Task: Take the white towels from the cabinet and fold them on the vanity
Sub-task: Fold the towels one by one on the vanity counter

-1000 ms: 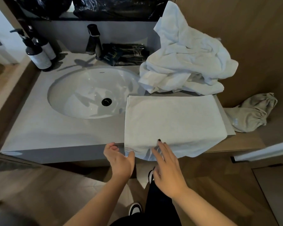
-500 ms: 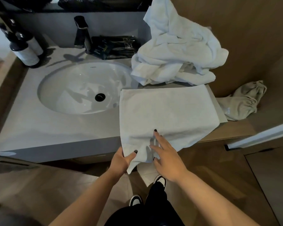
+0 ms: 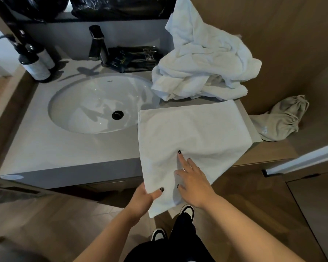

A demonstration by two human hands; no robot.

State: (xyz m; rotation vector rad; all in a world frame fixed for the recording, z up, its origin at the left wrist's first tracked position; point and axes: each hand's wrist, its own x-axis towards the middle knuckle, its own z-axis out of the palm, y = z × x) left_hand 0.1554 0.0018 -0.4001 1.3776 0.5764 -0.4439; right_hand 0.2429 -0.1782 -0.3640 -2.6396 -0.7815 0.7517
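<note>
A white towel lies spread on the right part of the grey vanity, its near end hanging over the front edge. My left hand grips the hanging near-left corner, thumb on top. My right hand rests flat on the towel's near part, fingers spread, index finger pointing up the cloth. A crumpled pile of white towels sits behind it against the wooden wall.
The oval sink with a black drain is left of the towel, a black tap behind it. Two pump bottles stand at the back left, black packets by the tap. A beige drawstring bag lies on the wooden ledge right.
My left hand went from open beside the hanging edge to gripping the towel's near-left corner. My right hand slid up onto the towel. The hanging end now reaches lower.
</note>
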